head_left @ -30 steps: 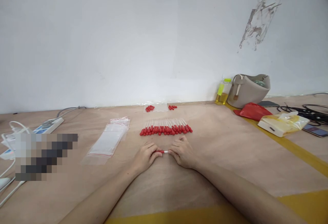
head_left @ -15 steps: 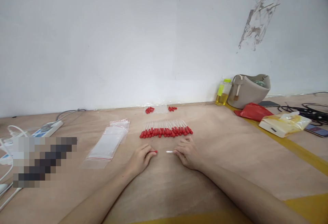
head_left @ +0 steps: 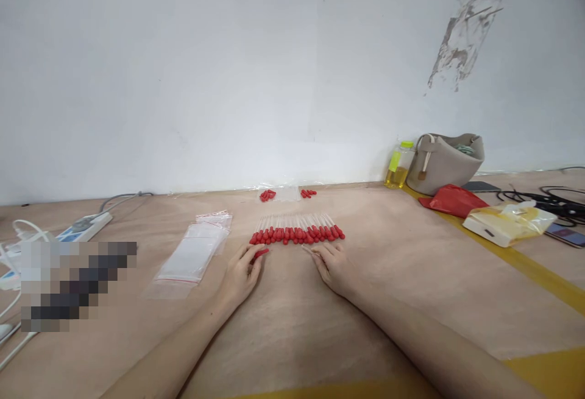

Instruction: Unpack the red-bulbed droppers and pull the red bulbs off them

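Observation:
A row of several clear glass tubes with red rubber caps [head_left: 297,232] lies on the brown table [head_left: 292,326]. My left hand [head_left: 241,272] pinches a loose red cap [head_left: 261,253] just in front of the row's left end. My right hand [head_left: 333,267] pinches a thin clear glass tube [head_left: 307,248] just in front of the row's right half. The cap and the tube are apart.
A stack of clear zip bags [head_left: 194,251] lies to the left. More loose red caps [head_left: 267,194] sit by the wall. A power strip [head_left: 86,223] and cables are at far left. A bottle [head_left: 398,164], grey bag [head_left: 445,161], red pouch [head_left: 450,199] and phone [head_left: 567,236] are at right.
The cap and tube, joined between my hands a second ago, have been pulled apart. Both hands have moved forward toward the row, the left one carrying the cap, the right one the tube.

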`<state>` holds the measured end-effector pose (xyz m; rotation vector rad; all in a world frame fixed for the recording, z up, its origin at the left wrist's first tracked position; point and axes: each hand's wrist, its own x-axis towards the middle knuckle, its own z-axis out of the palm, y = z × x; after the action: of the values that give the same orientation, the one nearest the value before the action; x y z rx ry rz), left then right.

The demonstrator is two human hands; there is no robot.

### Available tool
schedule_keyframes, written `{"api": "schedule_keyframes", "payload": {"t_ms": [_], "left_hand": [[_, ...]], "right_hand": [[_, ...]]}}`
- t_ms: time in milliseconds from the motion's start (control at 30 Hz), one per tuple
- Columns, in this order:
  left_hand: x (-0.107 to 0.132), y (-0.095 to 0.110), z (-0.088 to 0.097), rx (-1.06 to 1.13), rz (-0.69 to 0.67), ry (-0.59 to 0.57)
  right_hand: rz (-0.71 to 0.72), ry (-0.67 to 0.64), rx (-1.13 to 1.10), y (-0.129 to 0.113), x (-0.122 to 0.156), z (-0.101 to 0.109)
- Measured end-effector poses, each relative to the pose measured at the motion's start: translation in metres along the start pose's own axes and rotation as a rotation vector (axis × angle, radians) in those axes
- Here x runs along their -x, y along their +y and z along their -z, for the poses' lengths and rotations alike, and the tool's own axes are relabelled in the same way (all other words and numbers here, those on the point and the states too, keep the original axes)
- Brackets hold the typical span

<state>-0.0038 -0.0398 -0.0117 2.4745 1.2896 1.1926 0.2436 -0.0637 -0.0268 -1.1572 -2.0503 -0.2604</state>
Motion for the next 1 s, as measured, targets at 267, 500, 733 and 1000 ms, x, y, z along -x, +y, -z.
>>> {"api": "schedule_keyframes", "payload": {"t_ms": [267,500,733,1000], "left_hand": [[-0.002,0.003,-0.004,-0.005,-0.041,-0.127],[0.000,0.001,-0.003,0.032,-0.022,-0.166],[-0.001,-0.001,-0.003,0.050,0.003,-0.153],[-0.001,0.001,-0.002,0.040,0.015,-0.130]], "right_hand": [[0.050,-0.022,0.062,-0.005,0.000,-0.008],[0.035,-0.114,-0.056,-0.009,0.003,-0.011],[-0.002,-0.156,-0.115,-0.013,0.000,-0.007],[-0.018,-0.185,-0.151,-0.012,0.001,-0.006]]}}
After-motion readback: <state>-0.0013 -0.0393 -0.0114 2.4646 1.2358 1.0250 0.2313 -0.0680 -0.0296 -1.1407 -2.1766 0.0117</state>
